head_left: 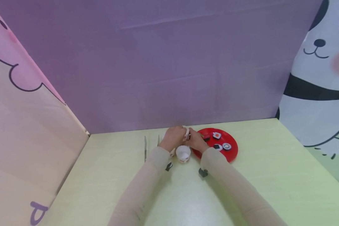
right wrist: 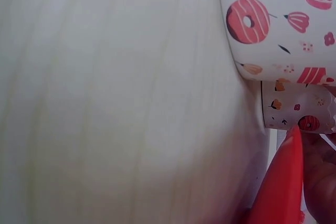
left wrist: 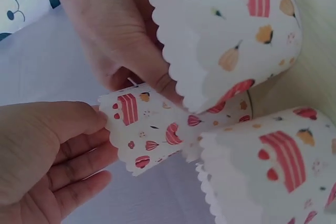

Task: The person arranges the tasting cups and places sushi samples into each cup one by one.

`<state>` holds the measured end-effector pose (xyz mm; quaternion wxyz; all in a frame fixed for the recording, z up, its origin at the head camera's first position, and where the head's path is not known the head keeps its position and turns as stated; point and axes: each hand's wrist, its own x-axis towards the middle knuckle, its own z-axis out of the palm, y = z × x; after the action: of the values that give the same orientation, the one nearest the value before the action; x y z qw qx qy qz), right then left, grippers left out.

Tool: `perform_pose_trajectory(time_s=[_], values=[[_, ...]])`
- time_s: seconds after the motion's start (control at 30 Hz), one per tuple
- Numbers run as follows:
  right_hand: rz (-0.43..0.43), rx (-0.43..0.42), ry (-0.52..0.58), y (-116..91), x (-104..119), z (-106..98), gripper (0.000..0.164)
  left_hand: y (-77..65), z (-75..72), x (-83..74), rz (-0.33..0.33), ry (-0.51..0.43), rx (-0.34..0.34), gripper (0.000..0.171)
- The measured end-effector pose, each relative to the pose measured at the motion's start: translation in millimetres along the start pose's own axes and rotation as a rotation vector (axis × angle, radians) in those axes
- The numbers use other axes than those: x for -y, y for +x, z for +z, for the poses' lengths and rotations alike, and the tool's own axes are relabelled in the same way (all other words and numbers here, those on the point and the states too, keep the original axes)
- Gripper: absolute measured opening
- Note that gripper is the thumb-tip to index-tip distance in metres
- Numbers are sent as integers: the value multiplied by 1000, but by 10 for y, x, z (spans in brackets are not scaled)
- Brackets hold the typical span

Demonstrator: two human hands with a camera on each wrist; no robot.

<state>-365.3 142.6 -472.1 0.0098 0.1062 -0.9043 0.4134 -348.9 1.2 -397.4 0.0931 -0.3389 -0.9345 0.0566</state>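
Both hands meet at the back of the table around a white paper baking cup (left wrist: 147, 129) printed with cakes and fruit. My left hand (head_left: 173, 138) pinches its scalloped rim between thumb and fingers. From the other side, my right hand (head_left: 197, 141) grips the same cup; its fingers are partly hidden. A second baking cup (head_left: 183, 153) stands upright on the table just in front of the hands. Beside it, another baking cup (head_left: 172, 153) is mostly covered by the left wrist in the head view. These two cups look large and near in the left wrist view.
A red plate (head_left: 234, 153) lies beside and partly beneath the right forearm, bearing several sushi pieces (head_left: 227, 146). To the left lie a knife (head_left: 145, 146) and a second slim utensil (head_left: 158, 139), partly hidden. A purple backdrop (head_left: 169, 69) rises behind the table's back edge.
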Motion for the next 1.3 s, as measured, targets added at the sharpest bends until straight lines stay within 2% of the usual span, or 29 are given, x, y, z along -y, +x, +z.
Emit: perform_pose_trajectory(time_s=[0.23,0.47,0.7,0.93,1.03,1.17,1.3], values=[[-19,-12,8,0,-1,6,65,-82,-85,2,20,21,-88,30],[-8,-3,38,11,-20,14,66,-176,-171,9,27,-44,-137,11],[14,-3,0,-2,12,2,55,-298,-209,53,98,-89,-200,4],[-74,-39,-26,-2,-9,-7,50,-461,-278,67,178,-104,-268,5],[-70,-34,-24,-9,-8,-9,47,-532,-293,66,198,-91,-273,6],[-32,-25,-35,-6,6,-9,43,-628,-299,56,204,-87,-247,5],[7,-18,-42,0,26,-9,43,-725,-299,39,223,-86,-257,7]])
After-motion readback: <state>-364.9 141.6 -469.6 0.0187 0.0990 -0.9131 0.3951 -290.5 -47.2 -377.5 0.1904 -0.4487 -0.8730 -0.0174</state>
